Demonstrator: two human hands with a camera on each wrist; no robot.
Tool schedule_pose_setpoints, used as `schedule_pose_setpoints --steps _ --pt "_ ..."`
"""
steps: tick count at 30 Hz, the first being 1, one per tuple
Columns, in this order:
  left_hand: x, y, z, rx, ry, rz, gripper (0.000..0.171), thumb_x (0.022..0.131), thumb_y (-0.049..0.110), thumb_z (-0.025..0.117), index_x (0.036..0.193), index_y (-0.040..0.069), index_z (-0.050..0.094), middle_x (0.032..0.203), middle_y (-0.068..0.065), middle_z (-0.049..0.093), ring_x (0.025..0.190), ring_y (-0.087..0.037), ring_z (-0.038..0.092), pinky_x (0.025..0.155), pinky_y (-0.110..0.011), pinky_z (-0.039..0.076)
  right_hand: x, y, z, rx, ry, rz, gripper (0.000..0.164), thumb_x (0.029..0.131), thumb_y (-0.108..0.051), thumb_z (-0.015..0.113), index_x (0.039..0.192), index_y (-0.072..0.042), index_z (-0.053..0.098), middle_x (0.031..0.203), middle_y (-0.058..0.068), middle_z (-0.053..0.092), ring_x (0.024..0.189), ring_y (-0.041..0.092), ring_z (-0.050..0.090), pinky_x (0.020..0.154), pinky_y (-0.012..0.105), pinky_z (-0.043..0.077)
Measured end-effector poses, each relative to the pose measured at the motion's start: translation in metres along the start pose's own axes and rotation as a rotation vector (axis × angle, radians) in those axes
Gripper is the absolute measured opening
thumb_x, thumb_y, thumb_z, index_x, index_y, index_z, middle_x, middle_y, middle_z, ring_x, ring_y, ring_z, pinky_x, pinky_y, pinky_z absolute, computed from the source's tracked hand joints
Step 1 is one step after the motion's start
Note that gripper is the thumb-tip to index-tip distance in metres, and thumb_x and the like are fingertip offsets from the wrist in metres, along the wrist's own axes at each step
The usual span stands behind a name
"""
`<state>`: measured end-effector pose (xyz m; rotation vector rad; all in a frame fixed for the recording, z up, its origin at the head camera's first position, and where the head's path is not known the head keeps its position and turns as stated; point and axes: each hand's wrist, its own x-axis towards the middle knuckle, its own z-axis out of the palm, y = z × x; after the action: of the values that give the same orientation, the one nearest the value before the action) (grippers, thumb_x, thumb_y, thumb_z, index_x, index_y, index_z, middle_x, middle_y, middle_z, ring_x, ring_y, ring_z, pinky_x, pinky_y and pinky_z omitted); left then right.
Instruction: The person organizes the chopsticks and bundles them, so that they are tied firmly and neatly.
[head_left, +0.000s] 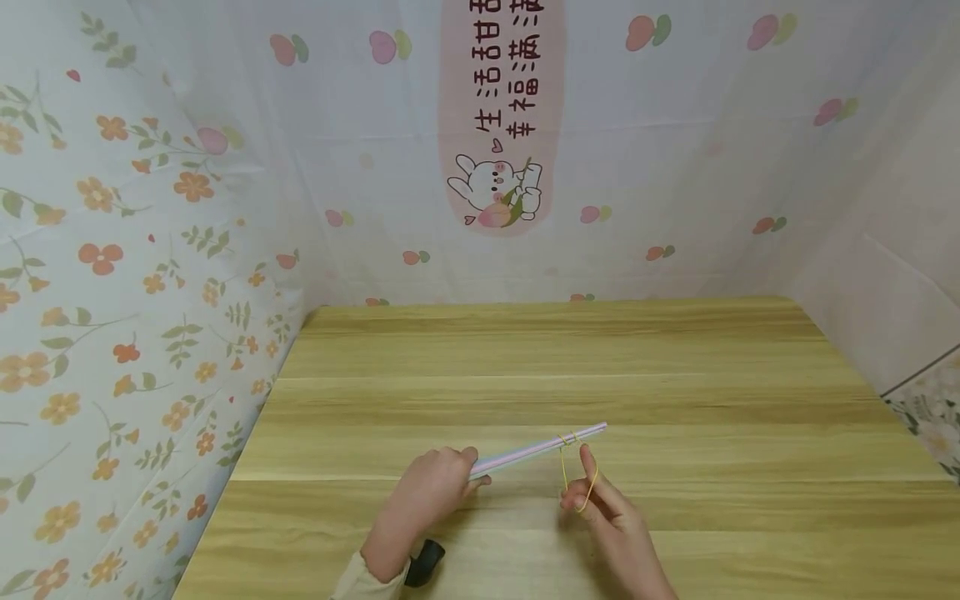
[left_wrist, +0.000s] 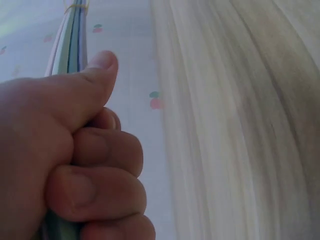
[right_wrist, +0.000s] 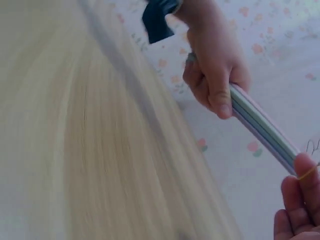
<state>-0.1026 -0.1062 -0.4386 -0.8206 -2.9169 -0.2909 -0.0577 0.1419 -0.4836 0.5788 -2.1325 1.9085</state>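
Note:
A bundle of slender pastel straws (head_left: 517, 457) slants above the table, its far end up and to the right. My left hand (head_left: 441, 482) grips the near end, fingers wrapped round it and thumb lying along it in the left wrist view. Near the far end, a yellow rubber band (head_left: 597, 482) passes round the straws and stretches to my right hand (head_left: 613, 512). That hand holds the band's loop on its fingers, just below the bundle's tip. In the right wrist view the band crosses one fingertip beside the straws (right_wrist: 265, 127).
Under both hands lies a wood-grain table (head_left: 525, 358). A white printed cloth (head_left: 360, 167) hangs behind it, and a flowered cloth (head_left: 135, 333) lines the left side. A dark device (head_left: 425, 562) is at the left wrist.

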Motion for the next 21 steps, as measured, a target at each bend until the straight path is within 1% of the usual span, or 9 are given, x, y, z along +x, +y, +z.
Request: schedule_pose_setpoints --steps 2,3,4,6,9,12,16,19,21 --pt "0.000 0.002 0.002 0.013 0.030 -0.006 0.033 0.084 0.035 0.070 0.075 0.010 0.051 0.055 0.004 0.043 0.046 -0.006 0.034 0.038 -0.021 0.029 0.000 -0.002 0.001 0.059 0.044 0.116 0.049 0.094 0.009 0.048 0.141 0.003 0.040 0.092 -0.006 0.064 0.101 0.002 0.062 0.091 0.011 0.042" --pt "0.000 0.002 0.002 0.021 0.042 -0.008 0.033 0.084 0.035 0.070 0.075 0.010 0.051 0.055 0.003 0.043 0.046 -0.006 0.035 0.038 -0.021 0.029 -0.001 -0.002 0.001 0.113 0.049 0.165 0.046 0.096 0.005 0.046 0.141 0.006 0.038 0.099 -0.008 0.064 0.104 0.000 0.060 0.091 0.010 0.041" --pt "-0.001 0.003 0.003 0.030 0.052 -0.010 0.033 0.083 0.035 0.071 0.075 0.010 0.051 0.055 0.003 0.044 0.046 -0.006 0.035 0.038 -0.021 0.030 -0.002 -0.002 0.001 0.182 0.052 0.195 0.040 0.098 0.003 0.043 0.137 0.006 0.043 0.109 -0.010 0.063 0.110 -0.001 0.057 0.093 0.010 0.039" --pt "-0.001 0.004 0.005 0.039 0.064 -0.015 0.034 0.083 0.036 0.070 0.076 0.010 0.051 0.055 0.003 0.045 0.045 -0.006 0.036 0.037 -0.022 0.030 -0.002 -0.003 0.001 0.337 0.056 0.234 0.032 0.101 -0.002 0.038 0.128 0.007 0.052 0.130 -0.014 0.055 0.124 -0.006 0.045 0.096 0.011 0.038" --pt "-0.001 0.004 0.006 0.046 0.077 -0.009 0.034 0.084 0.037 0.070 0.077 0.009 0.052 0.056 0.003 0.047 0.045 -0.006 0.038 0.037 -0.022 0.031 0.000 -0.002 -0.001 0.623 0.013 0.203 0.037 0.104 -0.004 0.028 0.115 0.004 0.062 0.148 -0.020 0.034 0.133 -0.014 0.026 0.100 0.016 0.038" --pt "-0.001 0.003 0.006 0.051 0.092 0.014 0.033 0.084 0.036 0.069 0.077 0.009 0.051 0.056 0.003 0.048 0.045 -0.006 0.039 0.038 -0.021 0.031 0.006 -0.002 -0.007 0.810 -0.036 0.204 0.043 0.105 -0.006 0.023 0.118 -0.001 0.063 0.140 -0.006 0.046 0.129 -0.002 0.042 0.100 0.023 0.042" --pt "-0.003 0.000 0.004 0.054 0.092 0.048 0.033 0.084 0.036 0.070 0.076 0.010 0.051 0.056 0.004 0.047 0.045 -0.005 0.038 0.039 -0.021 0.031 0.011 0.000 -0.019 0.955 -0.117 0.272 0.047 0.106 -0.009 0.018 0.127 -0.008 0.060 0.118 0.001 0.063 0.105 0.012 0.063 0.094 0.029 0.048" --pt "-0.004 -0.001 0.004 0.063 0.071 0.070 0.033 0.084 0.037 0.070 0.076 0.011 0.051 0.057 0.006 0.045 0.046 -0.005 0.036 0.040 -0.021 0.031 0.009 0.001 -0.025 1.016 -0.160 0.322 0.048 0.106 -0.011 0.016 0.133 -0.015 0.056 0.113 0.004 0.068 0.099 0.017 0.067 0.091 0.033 0.050" --pt "-0.005 -0.001 0.004 0.068 0.055 0.082 0.033 0.084 0.037 0.070 0.075 0.011 0.051 0.056 0.007 0.043 0.046 -0.004 0.034 0.040 -0.020 0.030 0.008 0.002 -0.028 1.039 -0.175 0.342 0.048 0.106 -0.013 0.015 0.132 -0.014 0.056 0.114 0.005 0.068 0.099 0.019 0.067 0.090 0.035 0.051"
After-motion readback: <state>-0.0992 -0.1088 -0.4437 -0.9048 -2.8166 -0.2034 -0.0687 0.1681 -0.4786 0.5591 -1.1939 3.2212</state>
